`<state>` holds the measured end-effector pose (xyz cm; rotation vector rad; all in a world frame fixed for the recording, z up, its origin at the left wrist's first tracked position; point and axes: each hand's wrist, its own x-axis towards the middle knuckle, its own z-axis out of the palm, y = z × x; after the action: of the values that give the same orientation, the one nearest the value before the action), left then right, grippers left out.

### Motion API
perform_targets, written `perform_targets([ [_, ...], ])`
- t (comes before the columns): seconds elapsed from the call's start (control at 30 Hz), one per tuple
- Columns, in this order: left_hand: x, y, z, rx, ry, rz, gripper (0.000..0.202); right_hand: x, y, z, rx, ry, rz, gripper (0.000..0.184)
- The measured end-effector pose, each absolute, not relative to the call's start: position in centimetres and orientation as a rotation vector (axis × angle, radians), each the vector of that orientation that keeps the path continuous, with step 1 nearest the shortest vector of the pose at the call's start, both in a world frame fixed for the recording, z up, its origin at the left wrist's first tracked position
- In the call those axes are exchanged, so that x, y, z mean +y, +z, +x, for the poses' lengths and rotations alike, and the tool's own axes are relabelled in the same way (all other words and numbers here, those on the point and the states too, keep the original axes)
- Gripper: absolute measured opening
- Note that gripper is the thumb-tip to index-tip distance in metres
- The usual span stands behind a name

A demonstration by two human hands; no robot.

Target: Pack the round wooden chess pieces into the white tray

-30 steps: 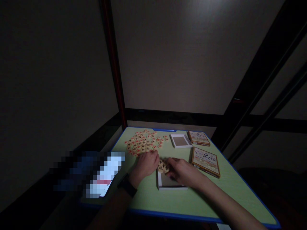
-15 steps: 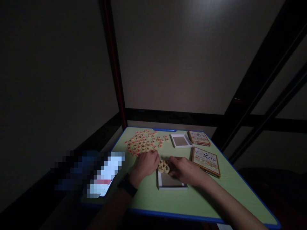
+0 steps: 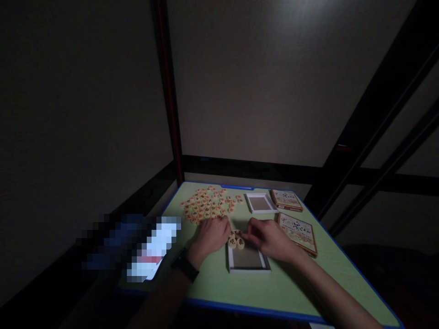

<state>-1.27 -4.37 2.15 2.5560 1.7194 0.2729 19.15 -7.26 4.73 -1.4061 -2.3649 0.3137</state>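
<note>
Here, round, pale wood-coloured pieces with dark characters [image 3: 236, 242] sit in the far left corner of a shallow white-walled tray [image 3: 249, 270]. Just beside them, the right hand [image 3: 273, 238] has thumb and forefinger apart. The left hand [image 3: 211, 234] curls near that corner; whether it grips anything, I cannot tell.

The table [image 3: 212, 285] is coloured pale green, edged in blue. Cream scattered discs [image 3: 207, 206] are marked in red or black, cream trayed discs [image 3: 240, 243] in black. The near tray [image 3: 249, 270] and far tray [image 3: 264, 211] are rimmed white around brownish grey. The near box [image 3: 297, 232] and far box [image 3: 287, 199] are printed with dark characters and bordered in what seems, dimly lit, orange-brown.
</note>
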Motion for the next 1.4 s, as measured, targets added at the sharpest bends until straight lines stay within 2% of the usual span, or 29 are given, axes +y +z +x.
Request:
perform_targets([
  [0.17, -4.3, 2.1, -1.2, 1.732, 0.276, 2.547, 0.033, -3.0, 4.8, 17.7, -2.315, 0.265, -1.364, 0.015],
  [0.3, -4.3, 2.1, -1.3, 1.729, 0.288, 2.533, 0.032, 2.7, 6.7, 14.7, -2.542, 0.103, -1.597, 0.020],
  [0.53, -4.2, 2.0, -1.4, 1.732, 0.317, 2.483, 0.031, 9.4, 7.2, 9.9, -2.534, 0.038, -1.876, 0.025],
  [0.83, -4.2, 2.1, -1.3, 1.706, 0.343, 2.485, 0.028, 11.4, 6.1, 8.1, -2.675, 0.132, -1.952, 0.030],
  [1.17, -4.2, 2.1, -1.4, 1.711, 0.355, 2.477, 0.028, 12.1, 6.3, 9.4, -2.697, 0.071, -1.859, 0.034],
  [1.4, -4.2, 2.0, -1.3, 1.702, 0.349, 2.503, 0.029, 12.0, 6.3, 12.9, -2.823, 0.095, -1.740, 0.026],
])
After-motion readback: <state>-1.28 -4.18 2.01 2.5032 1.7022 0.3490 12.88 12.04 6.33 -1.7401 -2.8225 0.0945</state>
